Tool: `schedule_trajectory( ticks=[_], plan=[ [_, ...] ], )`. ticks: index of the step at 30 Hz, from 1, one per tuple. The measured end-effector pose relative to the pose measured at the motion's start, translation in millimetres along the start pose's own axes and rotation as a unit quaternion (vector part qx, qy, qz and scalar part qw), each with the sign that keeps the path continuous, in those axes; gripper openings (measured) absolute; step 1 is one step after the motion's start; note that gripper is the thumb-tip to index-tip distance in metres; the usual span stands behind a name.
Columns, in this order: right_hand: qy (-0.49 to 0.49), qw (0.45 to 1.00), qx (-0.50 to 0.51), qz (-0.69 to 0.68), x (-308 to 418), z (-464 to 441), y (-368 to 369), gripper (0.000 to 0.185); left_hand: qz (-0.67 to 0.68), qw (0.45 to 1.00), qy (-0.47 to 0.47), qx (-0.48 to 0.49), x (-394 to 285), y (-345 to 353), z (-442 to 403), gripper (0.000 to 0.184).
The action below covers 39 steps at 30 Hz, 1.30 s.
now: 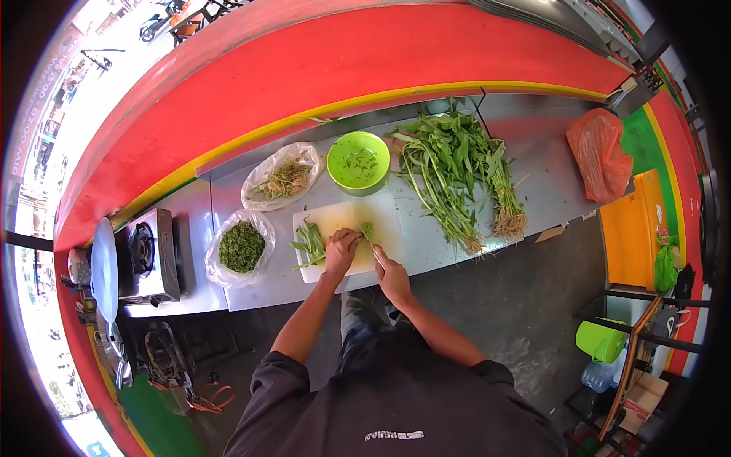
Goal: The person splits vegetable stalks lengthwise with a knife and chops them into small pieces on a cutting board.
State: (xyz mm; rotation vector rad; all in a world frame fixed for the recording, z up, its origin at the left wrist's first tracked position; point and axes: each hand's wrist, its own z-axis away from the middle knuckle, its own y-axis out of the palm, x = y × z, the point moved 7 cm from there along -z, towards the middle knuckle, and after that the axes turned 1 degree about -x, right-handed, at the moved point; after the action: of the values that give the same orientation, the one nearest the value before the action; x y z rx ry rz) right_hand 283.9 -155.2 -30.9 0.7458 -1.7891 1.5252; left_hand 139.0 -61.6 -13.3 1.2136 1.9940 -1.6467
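On a white cutting board (392, 213), my left hand (343, 247) is closed over a bunch of long-stemmed leafy greens (310, 242), whose leaves stick out to its left. My right hand (394, 280) grips a knife (370, 243), its blade close beside the left fingers. A small heap of chopped greens (367, 228) lies just past the blade. Behind the board stands a lime-green bowl (332, 174) with some cut greens in it. A clear plastic bag (215, 266) full of finely chopped greens sits to the left. Another plastic bag (253, 199) behind it holds root ends.
Rooted bunches of greens (449, 167) lie on the metal counter (533, 137) to the right. Farther right is an orange plastic bag (598, 152). A gas stove (156, 255) stands at the left end. A red wall (343, 61) runs along the back.
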Motion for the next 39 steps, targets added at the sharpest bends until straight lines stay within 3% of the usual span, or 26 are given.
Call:
schedule_trajectory(
  ticks=[2, 6, 17, 20, 39],
  plan=[
    [0.057, 0.997, 0.059, 0.014, 2.5, -4.1, -2.0, 0.043, 0.008, 1.000, 0.004, -0.005, -0.6, 1.8, 1.8, 0.011],
    [0.005, 1.000, -0.010, -0.005, 1.2, 2.9, -2.2, 0.047, 0.018, 1.000, 0.001, -0.013, 7.3, 3.2, 0.7, 0.011],
    [0.022, 0.999, 0.026, 0.015, 1.8, -1.9, 0.4, 0.045, 0.003, 1.000, 0.003, -0.003, 4.2, 2.7, -1.7, 0.011],
    [0.021, 1.000, 0.014, 0.008, 0.6, 5.6, -0.6, 0.045, 0.040, 0.998, -0.040, -0.003, 11.9, 4.7, 0.5, 0.011],
    [0.034, 0.999, 0.021, 0.022, -4.6, -0.1, 3.3, 0.043, -0.009, 0.999, 0.034, 0.004, -2.5, -0.5, -3.2, 0.012]
  ],
)
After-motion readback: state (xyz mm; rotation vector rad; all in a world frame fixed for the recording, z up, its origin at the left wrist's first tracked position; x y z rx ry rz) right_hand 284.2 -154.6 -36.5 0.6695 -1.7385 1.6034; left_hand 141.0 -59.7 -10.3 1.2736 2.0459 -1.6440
